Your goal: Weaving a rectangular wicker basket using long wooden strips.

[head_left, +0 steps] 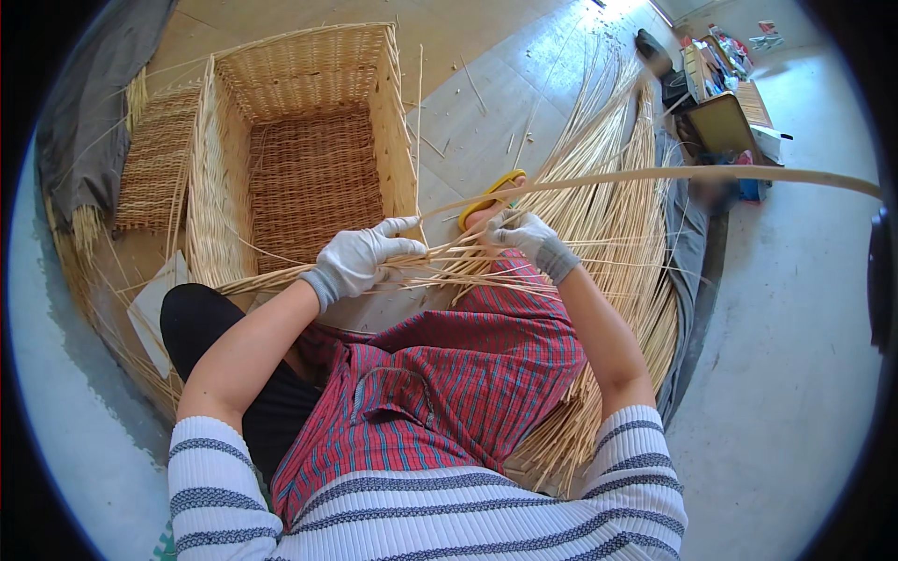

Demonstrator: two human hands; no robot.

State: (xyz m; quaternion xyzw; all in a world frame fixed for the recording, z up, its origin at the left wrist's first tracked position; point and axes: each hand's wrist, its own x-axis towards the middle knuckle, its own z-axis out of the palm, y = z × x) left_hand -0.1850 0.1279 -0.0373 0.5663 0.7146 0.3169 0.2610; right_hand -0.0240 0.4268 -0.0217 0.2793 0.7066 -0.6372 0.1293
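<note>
An open rectangular wicker basket (398, 122) stands at left of centre, with a darker woven bottom. Loose wicker strands (458, 271) stick out from its near rim. At the near right corner of the basket, my gloved left hand (355, 262) is closed around strands, thumb and forefinger reaching right; its lower fingers are partly hidden. My gloved right hand (528, 241) sits just right of that corner, its fingers pinched on a wicker strand. A long, pale strand (655, 175) arcs from the corner past my right hand to the far right.
A big bundle of wicker strands (599, 178) lies on grey cloth (692, 243) at right. Behind my right hand is a foot in a yellow slipper (491, 198). A woven panel (159, 159) lies left of the basket. Boxes and clutter (725, 122) stand far right.
</note>
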